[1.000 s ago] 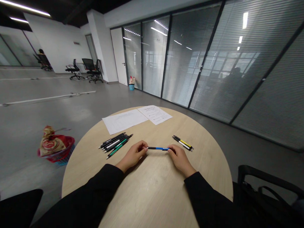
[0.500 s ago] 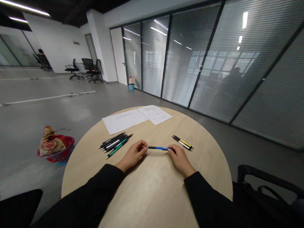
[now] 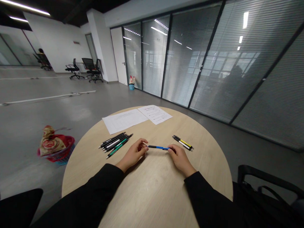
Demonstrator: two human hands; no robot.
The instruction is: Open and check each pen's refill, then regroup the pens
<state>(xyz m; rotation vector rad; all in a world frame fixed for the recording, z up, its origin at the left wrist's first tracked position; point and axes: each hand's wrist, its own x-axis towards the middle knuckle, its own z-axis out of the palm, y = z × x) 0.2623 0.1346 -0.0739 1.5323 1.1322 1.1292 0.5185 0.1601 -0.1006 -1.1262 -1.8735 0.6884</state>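
A blue and black pen [image 3: 158,147] lies level between my two hands, just above or on the table near its middle. My right hand [image 3: 179,159] pinches the blue end between thumb and fingers. At the black tip end, my left hand [image 3: 133,156] has its thumb against the tip and its fingers curled; the index finger is lifted a little. Left of my left hand lies a group of several pens, mostly black [image 3: 113,141], with a green pen [image 3: 118,148] at its near side. Beyond my right hand are a yellow and black pen [image 3: 183,141] and a white and black pen [image 3: 183,143].
Two printed paper sheets [image 3: 125,120] lie at the far side of the round wooden table [image 3: 149,193]. A red basket [image 3: 70,144] with a bag in it stands on the floor to the left. Black chairs flank the table, one armrest [image 3: 269,178] at right.
The index finger of my left hand has lifted slightly away from the pen's tip. My right hand and the pen have stayed nearly where they were.
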